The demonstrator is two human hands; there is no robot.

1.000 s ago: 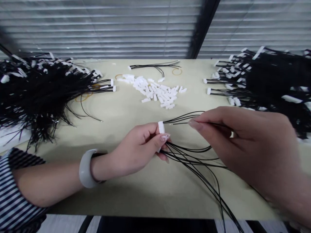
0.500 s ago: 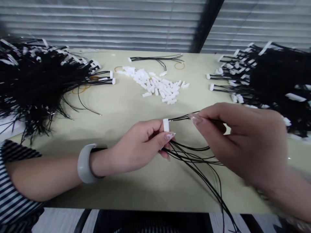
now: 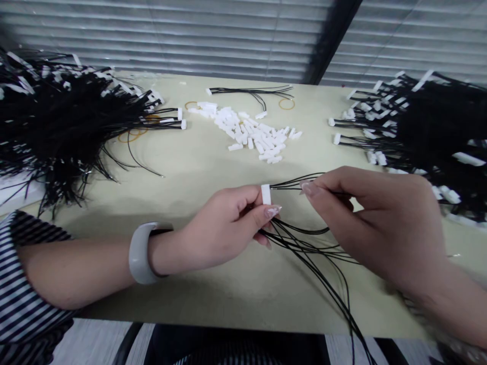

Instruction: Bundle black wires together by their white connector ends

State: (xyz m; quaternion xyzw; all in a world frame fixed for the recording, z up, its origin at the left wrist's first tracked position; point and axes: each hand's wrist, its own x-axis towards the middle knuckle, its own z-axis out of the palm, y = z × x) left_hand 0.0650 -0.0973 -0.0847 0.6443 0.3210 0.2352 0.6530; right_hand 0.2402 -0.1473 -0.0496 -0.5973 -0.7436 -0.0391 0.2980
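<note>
A small white connector housing stands upright between the thumb and forefinger of my left hand. Thin black wires run from its upper part toward my right hand. More black wires pass under my left thumb and hang down over the table's front edge. The thumb and forefinger of my right hand pinch one black wire a little to the right of the housing. That wire's tip meets the housing's right face; how deep it sits is too small to tell.
White connector housings lie loose in a heap mid-table. Large piles of wired black harnesses lie at the left and right. One harness lies at the back, near a rubber band. Window blinds rise behind the table.
The view has shifted slightly, so the tabletop things appear a little further right. The pinched wire's tip looks closer against the housing. Both hands keep their hold.
</note>
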